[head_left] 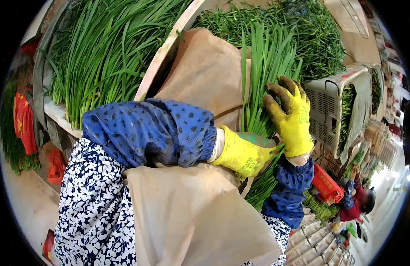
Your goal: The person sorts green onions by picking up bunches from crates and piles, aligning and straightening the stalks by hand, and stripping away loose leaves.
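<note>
Apron cloth (191, 213) lies nearest, left grip (244, 153) curled round leaves (259, 75) beside the spread right grip (293, 116).

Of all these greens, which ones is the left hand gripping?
The long-leaved bunch beside the right hand: the left hand is closed around it. The upper-left greens and upper-right heap are in neither hand.

From my head, one wide, round-edged camera looks forward and down, close above my yellow-gloved left hand (244, 153) and yellow-gloved right hand (294, 117), with my smooth tan apron (191, 217) at bottom and the distant room (384, 175) tipped sideways at right.
</note>
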